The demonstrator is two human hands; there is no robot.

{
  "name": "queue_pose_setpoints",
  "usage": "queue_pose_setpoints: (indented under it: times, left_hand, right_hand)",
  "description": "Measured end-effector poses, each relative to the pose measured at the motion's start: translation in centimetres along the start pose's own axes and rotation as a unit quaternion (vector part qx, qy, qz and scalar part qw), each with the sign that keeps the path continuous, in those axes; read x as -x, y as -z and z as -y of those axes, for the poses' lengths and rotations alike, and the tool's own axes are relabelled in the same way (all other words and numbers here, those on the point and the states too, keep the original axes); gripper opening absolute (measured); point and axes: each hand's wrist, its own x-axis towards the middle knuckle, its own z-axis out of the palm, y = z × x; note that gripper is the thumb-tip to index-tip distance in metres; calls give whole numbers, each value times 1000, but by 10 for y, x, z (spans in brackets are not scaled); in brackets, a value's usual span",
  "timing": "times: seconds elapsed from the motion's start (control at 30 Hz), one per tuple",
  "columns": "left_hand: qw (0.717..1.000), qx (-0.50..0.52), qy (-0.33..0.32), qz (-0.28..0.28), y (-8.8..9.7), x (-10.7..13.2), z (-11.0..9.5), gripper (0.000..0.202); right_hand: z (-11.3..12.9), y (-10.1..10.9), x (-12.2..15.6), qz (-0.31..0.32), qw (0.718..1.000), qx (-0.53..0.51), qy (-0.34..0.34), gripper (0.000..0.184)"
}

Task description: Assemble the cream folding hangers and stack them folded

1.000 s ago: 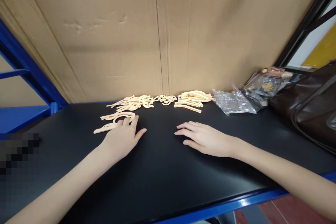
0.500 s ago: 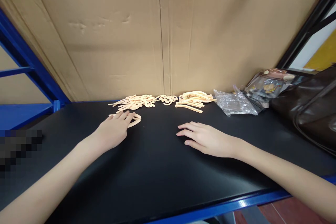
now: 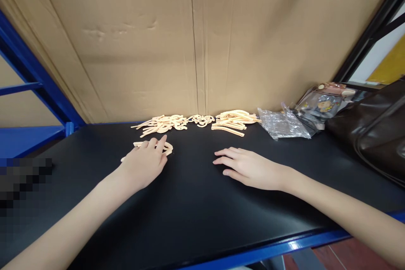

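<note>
On the black tabletop, my left hand is closed over a pale orange curved piece. Its rounded end shows beyond my fingers and another end sticks out at left; my palm hides the middle. Just behind lies a heap of similar hook-ended strips. My right hand rests on the table, fingers spread, holding nothing. Beyond it are a stack of straighter pale orange strips and, to their left, a small pile of short curved pieces.
A cardboard wall stands along the back edge. At the right lie a crumpled clear plastic bag, a transparent pouch and a dark brown leather bag. A blue metal frame rises at the left.
My left hand has drawn slightly toward me and to the right, and the curved piece under it has shifted the same way. My right hand stays where it was.
</note>
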Motion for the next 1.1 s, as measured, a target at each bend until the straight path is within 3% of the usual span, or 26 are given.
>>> queue_pose_setpoints:
  times: [0.1, 0.27, 0.43, 0.67, 0.87, 1.1]
  left_hand:
    - [999, 39, -1, -29, -3, -1, -4, 54]
    - [999, 37, -3, 20, -5, -1, 2, 54]
    - [999, 26, 0, 35, -2, 1, 11, 65]
    - [999, 7, 19, 45, 0, 4, 9, 63]
    - [1000, 11, 6, -16, -4, -2, 4, 50]
    - [990, 67, -54, -110, -17, -17, -4, 49]
  right_hand:
    - [0, 1, 0, -2, 1000, -5, 0, 34]
    - [0, 0, 1, -5, 1000, -11, -3, 34]
    - [0, -1, 1, -4, 1000, -11, -3, 34]
    - [1, 1, 1, -1, 1000, 1, -1, 34]
    - [1, 1, 1, -4, 1000, -11, -3, 34]
    - [2, 0, 2, -8, 1000, -9, -2, 34]
